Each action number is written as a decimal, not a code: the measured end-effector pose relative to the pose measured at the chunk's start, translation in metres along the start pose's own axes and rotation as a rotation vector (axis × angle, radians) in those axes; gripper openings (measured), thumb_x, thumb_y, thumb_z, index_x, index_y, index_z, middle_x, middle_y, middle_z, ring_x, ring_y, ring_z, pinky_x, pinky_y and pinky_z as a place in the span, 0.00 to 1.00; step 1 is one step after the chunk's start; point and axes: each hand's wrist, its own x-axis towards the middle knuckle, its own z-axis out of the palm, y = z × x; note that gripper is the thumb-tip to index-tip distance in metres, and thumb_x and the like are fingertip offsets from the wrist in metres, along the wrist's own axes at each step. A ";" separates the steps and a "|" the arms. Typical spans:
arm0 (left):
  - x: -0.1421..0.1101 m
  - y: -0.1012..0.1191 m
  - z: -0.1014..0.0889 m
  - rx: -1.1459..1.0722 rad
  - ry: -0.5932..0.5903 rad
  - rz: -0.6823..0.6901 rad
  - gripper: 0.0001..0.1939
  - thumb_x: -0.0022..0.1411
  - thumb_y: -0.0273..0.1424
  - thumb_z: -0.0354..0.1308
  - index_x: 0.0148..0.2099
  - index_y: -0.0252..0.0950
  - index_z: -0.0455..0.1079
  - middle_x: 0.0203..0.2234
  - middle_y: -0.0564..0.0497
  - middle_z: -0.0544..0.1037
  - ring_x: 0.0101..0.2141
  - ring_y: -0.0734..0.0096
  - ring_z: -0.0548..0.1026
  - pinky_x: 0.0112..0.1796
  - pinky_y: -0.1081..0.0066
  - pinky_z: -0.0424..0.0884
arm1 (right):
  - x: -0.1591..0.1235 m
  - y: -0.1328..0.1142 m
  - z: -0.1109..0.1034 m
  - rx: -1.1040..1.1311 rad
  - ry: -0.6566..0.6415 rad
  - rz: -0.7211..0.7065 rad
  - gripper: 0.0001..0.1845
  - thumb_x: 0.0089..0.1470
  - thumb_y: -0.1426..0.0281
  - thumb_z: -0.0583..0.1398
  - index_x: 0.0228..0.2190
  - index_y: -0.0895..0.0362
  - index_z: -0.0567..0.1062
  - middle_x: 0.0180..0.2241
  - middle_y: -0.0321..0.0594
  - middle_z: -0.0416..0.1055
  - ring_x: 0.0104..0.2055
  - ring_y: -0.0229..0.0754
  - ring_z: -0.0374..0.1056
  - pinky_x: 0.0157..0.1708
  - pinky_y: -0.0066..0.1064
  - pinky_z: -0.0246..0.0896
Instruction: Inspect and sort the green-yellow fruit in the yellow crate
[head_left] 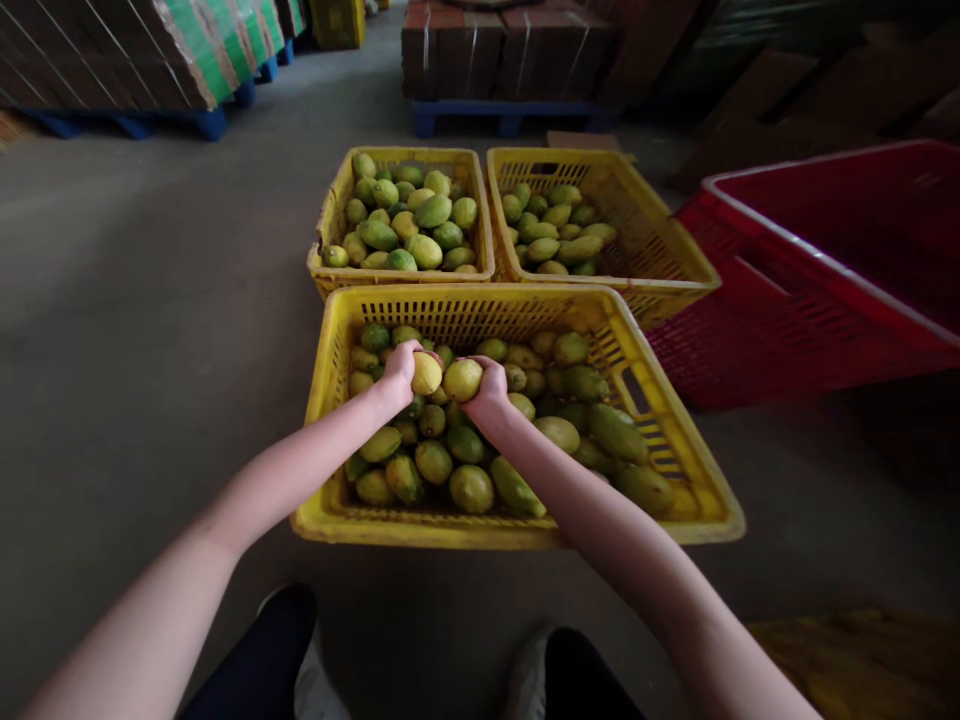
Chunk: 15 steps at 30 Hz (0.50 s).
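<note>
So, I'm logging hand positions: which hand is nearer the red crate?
Right. The right hand is on the side toward the red crate; the left hand is farther off, beyond the right one.

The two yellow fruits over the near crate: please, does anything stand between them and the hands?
Nothing visible does. The left hand holds one yellow fruit directly, and the right hand holds a second yellow fruit. The near yellow crate is below them.
</note>
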 end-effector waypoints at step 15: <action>0.003 0.006 -0.004 -0.183 -0.020 -0.123 0.06 0.59 0.28 0.53 0.33 0.38 0.70 0.22 0.51 0.76 0.30 0.62 0.81 0.33 0.67 0.78 | -0.009 -0.022 0.014 0.063 0.289 0.316 0.05 0.49 0.66 0.56 0.23 0.50 0.68 0.16 0.33 0.69 0.23 0.45 0.71 0.25 0.38 0.73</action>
